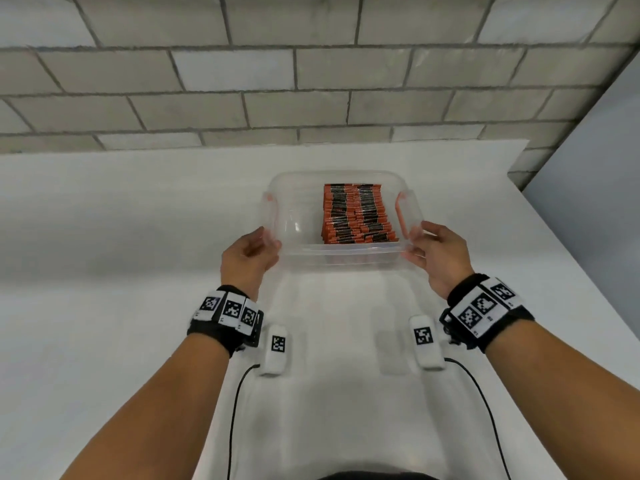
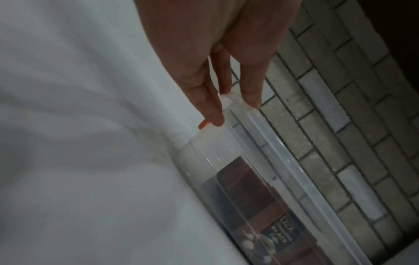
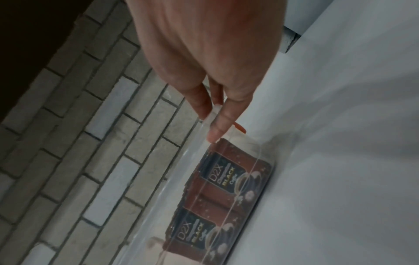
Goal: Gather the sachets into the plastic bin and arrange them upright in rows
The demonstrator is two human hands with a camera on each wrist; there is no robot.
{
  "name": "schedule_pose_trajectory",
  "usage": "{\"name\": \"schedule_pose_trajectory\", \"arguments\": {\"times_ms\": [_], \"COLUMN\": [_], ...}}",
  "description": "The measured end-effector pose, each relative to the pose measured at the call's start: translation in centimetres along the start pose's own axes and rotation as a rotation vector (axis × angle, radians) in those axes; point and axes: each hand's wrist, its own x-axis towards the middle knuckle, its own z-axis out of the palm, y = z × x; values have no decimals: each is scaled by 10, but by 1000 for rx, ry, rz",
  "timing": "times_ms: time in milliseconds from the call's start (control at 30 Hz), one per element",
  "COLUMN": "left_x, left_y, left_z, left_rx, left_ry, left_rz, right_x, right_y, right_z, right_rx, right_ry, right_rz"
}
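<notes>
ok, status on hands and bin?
Left hand and right hand pinch the plastic bin at its near corners. Sachets upright in rows, right side. Nothing blocking.

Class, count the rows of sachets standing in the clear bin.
2 rows of sachets, side by side in the right half of the bin: left row, right row. The front sachets hide those behind.

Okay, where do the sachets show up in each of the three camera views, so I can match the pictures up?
Head: the sachets stand packed in rows in the right half of the clear bin, at picture centre.
Left wrist: sachets at lower centre-right, seen through the bin wall, below the left hand.
Right wrist: sachets at lower centre, printed fronts facing the camera, below the right hand.
Shared landmark: the brick wall behind the bin.
</notes>
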Motion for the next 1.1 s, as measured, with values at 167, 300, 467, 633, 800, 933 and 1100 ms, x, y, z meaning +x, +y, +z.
{"name": "schedule_pose_trajectory", "arguments": {"times_ms": [167, 300, 467, 633, 800, 933, 1100], "left_x": [39, 59, 68, 77, 79, 79, 79], "left_y": [7, 9, 8, 8, 6, 5, 7], "left_z": [17, 24, 27, 28, 27, 28, 28], "left_rx": [18, 18, -18, 42, 72, 106, 124], "left_ry": [50, 61, 48, 45, 47, 55, 63], "left_rz": [-41, -60, -76, -79, -70, -55, -56], "right_x": [29, 46, 58, 64, 69, 71, 71], "right_y": [-10, -14, -16, -16, -17, -18, -21], "right_z": [22, 31, 35, 37, 37, 37, 39], "right_rx": [92, 74, 68, 79, 64, 42, 41], "right_ry": [-2, 12, 21, 24, 20, 24, 29], "right_rz": [19, 33, 35, 38, 31, 29, 34]}}
